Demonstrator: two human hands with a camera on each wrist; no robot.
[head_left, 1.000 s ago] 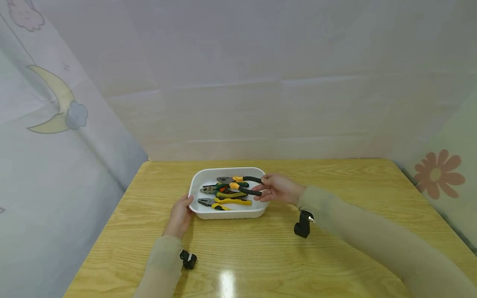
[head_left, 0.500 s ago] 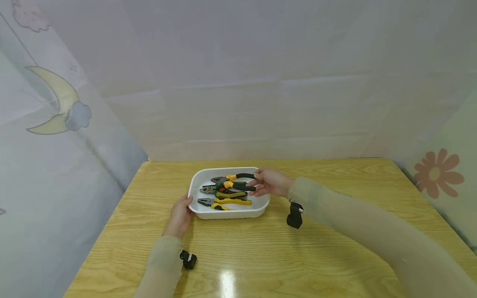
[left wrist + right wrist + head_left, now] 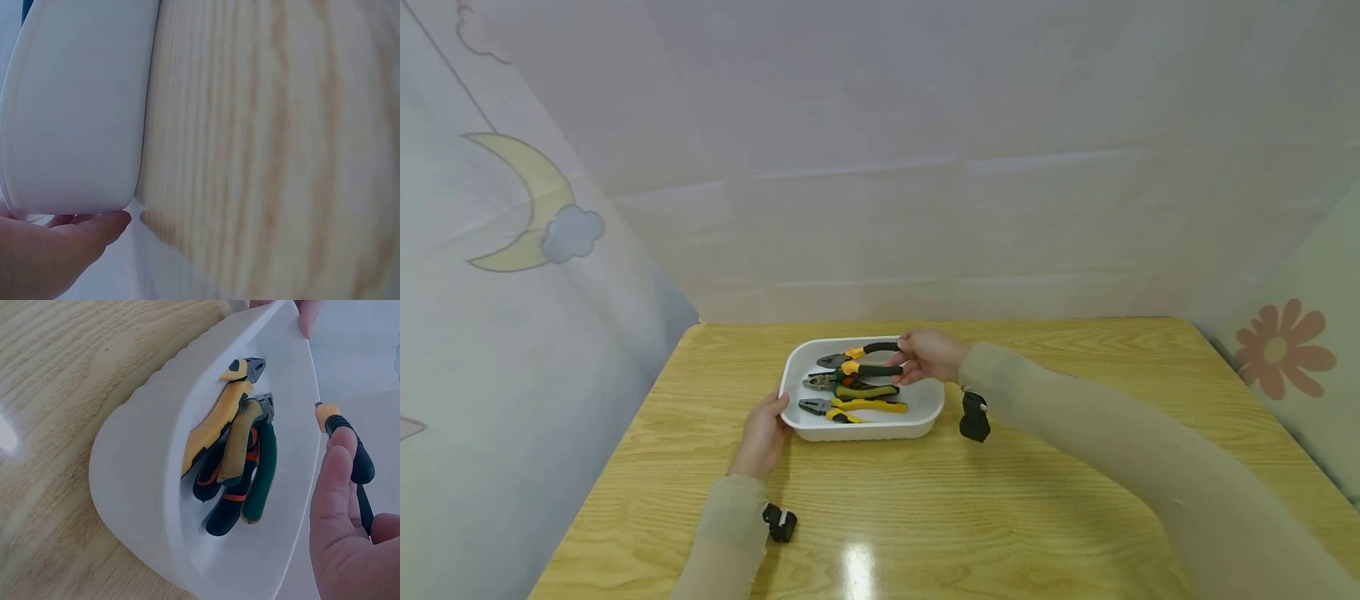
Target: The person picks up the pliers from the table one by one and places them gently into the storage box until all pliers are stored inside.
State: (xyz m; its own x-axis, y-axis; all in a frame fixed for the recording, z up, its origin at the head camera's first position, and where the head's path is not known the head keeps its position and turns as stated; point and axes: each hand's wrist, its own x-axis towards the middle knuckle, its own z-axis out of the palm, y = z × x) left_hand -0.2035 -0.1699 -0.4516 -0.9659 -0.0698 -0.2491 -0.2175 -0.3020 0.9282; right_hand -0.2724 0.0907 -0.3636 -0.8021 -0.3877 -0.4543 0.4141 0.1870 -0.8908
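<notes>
My right hand (image 3: 931, 354) holds orange-and-black-handled pliers (image 3: 874, 370) by the handle ends, over the back right of a white plastic tray (image 3: 861, 433). Their grey head points left, and their handles are spread apart. In the right wrist view the fingers touch a black grip of these pliers (image 3: 364, 461). My left hand (image 3: 763, 429) grips the tray's left end at the rim. Inside the tray lie yellow-and-black pliers (image 3: 876, 406) near the front. Behind them are green-handled pliers (image 3: 262, 475), overlapping a black-and-orange-handled tool (image 3: 234, 500) whose head is hidden.
The tray stands on a wood-grain table (image 3: 880, 508), towards its back edge. Pale printed cloth (image 3: 887, 167) hangs behind and at both sides. A black wrist camera (image 3: 974, 417) hangs below the right wrist, another (image 3: 780, 523) beside the left.
My right hand has carried the orange-and-black-handled pliers to the left and slightly towards the back, further over the tray. The left hand and tray have stayed put.
</notes>
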